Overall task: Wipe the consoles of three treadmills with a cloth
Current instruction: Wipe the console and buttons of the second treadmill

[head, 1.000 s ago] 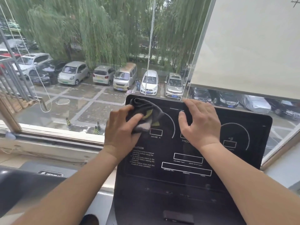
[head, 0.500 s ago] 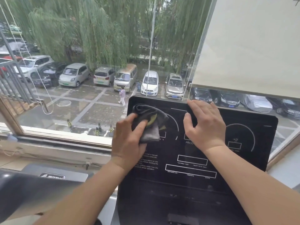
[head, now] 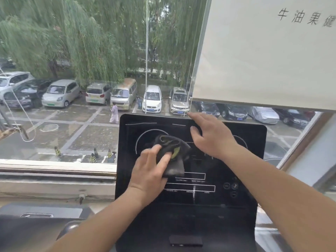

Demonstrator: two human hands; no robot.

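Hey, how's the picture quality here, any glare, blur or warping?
Head view: even daylight, no harsh glare; wide-angle lens bends the window sill; the small print on the console is blurred; the left hand and the cloth are fairly sharp.

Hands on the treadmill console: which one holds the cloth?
The left hand grips the dark cloth on the console; the right hand rests empty.

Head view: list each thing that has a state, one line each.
Cloth: bunched, pressed on the console by the left hand.
Left hand: shut on the cloth.
Right hand: open, flat on the console's upper part.
Console: screen dark.
Blind: partly lowered.
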